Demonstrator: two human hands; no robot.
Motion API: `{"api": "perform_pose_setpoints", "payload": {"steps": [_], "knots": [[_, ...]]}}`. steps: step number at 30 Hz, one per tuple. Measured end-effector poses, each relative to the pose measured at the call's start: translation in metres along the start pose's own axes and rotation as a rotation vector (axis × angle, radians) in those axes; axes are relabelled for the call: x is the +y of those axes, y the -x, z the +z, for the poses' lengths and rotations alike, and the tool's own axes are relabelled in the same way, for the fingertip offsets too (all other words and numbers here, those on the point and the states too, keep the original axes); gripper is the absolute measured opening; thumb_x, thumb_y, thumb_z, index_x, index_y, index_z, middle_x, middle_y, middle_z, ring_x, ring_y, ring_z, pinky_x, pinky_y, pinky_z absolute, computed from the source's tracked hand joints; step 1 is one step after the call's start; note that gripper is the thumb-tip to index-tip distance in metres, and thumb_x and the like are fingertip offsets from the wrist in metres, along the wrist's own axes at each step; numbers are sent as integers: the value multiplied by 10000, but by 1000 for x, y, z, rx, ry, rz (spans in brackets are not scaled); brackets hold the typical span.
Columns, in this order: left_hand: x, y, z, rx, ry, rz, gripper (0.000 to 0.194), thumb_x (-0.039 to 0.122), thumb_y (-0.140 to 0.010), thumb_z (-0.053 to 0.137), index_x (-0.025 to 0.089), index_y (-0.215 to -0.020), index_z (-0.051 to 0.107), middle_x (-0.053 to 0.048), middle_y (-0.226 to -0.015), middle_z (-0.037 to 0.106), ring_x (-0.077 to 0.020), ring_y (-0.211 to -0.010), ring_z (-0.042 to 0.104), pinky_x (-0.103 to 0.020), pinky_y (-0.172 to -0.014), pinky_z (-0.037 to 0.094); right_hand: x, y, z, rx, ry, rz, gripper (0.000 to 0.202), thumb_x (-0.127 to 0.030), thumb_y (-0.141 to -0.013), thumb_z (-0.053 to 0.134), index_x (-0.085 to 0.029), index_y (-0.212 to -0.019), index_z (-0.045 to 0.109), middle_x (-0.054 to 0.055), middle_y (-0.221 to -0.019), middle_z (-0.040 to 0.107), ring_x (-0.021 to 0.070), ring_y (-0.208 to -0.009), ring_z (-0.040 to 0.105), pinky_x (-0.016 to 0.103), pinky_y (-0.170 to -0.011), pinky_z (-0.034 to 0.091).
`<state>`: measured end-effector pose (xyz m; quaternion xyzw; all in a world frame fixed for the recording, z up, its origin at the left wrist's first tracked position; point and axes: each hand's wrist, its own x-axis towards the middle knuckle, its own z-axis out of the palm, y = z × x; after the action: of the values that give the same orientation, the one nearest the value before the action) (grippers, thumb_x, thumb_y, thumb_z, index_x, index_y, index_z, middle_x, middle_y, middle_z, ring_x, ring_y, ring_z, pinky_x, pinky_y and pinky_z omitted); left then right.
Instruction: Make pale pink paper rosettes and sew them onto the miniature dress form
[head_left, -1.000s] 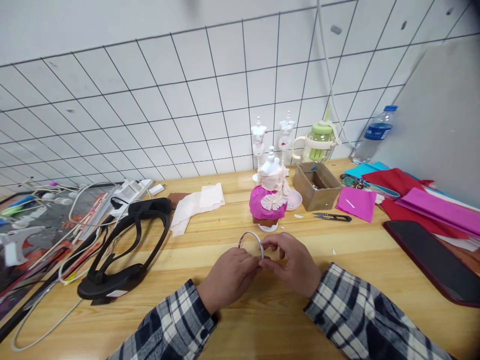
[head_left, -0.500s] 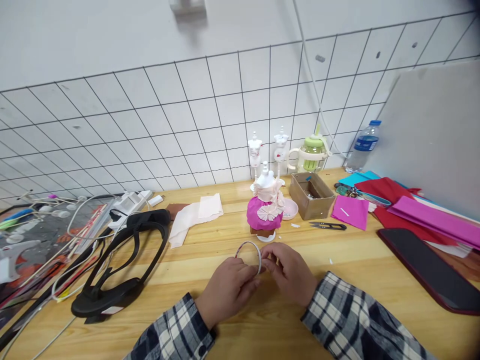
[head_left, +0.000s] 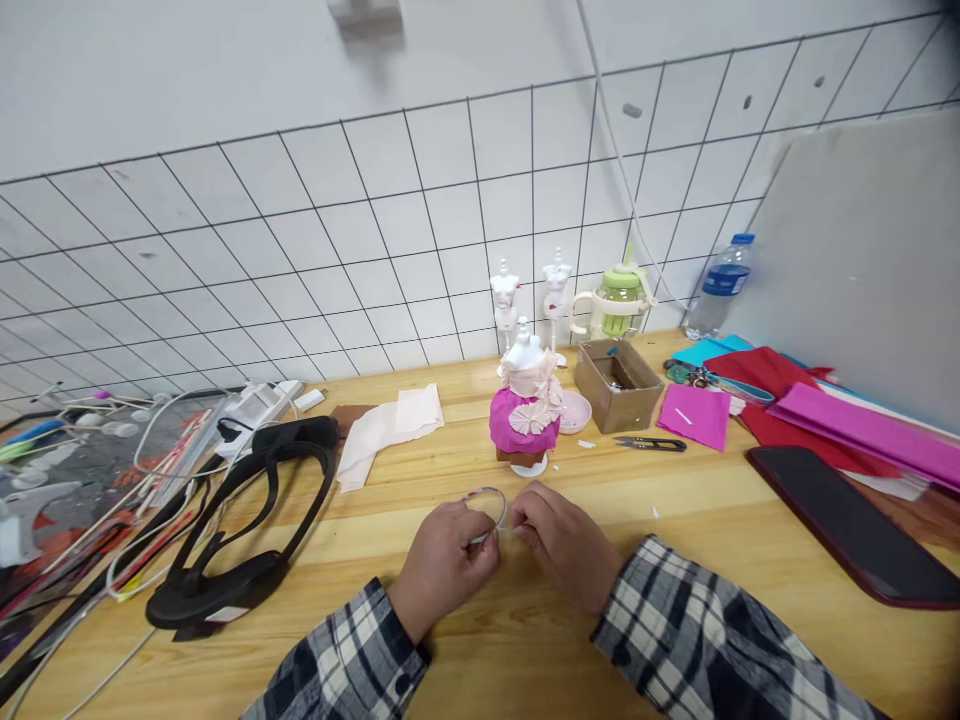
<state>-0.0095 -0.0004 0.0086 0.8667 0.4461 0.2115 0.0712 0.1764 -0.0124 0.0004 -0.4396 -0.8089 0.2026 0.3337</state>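
Observation:
My left hand is closed on a thin white ring with faint print inside, which looks like a narrow roll of tape. Close on its right, the fingertips of my right hand are pinched together. A short pale strip seems to run between the two hands, too small to make out fully. Just beyond them stands a small white dress form wearing a magenta puffed skirt and a pale pink pleated top.
Behind are two white mini dress forms, a pink dish, a cardboard box and a green-lidded cup. Thread snips, magenta cloth and a phone lie right. Left are pale fabric and a black headset.
The tape roll has tipped flatter and turned in my left hand. My right fingers have drawn slightly off the ring. The whole view has shifted a little.

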Motion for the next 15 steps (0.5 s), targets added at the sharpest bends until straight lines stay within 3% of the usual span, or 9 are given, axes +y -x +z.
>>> {"api": "perform_pose_setpoints", "payload": {"steps": [5,10,15], "knots": [[1,0,2,64,151,-94,286,184,-765,477,169,-480,464,20,-458,451,-101,-479,414,-227,-510,272,2,2,4,-59,101,-28,143,-58,-873,454,-196,-860,488,9,-853,543,150,-748,492,283,-668,379],[7,0,1,83,435,-239,328,260,-810,448,160,-520,563,2,-491,534,-102,-490,479,-204,-512,344,-2,2,2,-76,107,-52,121,-87,-894,437,-193,-869,490,13,-856,545,140,-726,489,273,-652,362],[11,-1,4,88,519,-291,293,245,-775,476,160,-519,589,0,-501,568,-111,-504,506,-206,-525,375,-1,2,1,-85,91,-43,122,-90,-897,424,-194,-876,484,13,-857,537,141,-733,485,273,-661,360]]}}
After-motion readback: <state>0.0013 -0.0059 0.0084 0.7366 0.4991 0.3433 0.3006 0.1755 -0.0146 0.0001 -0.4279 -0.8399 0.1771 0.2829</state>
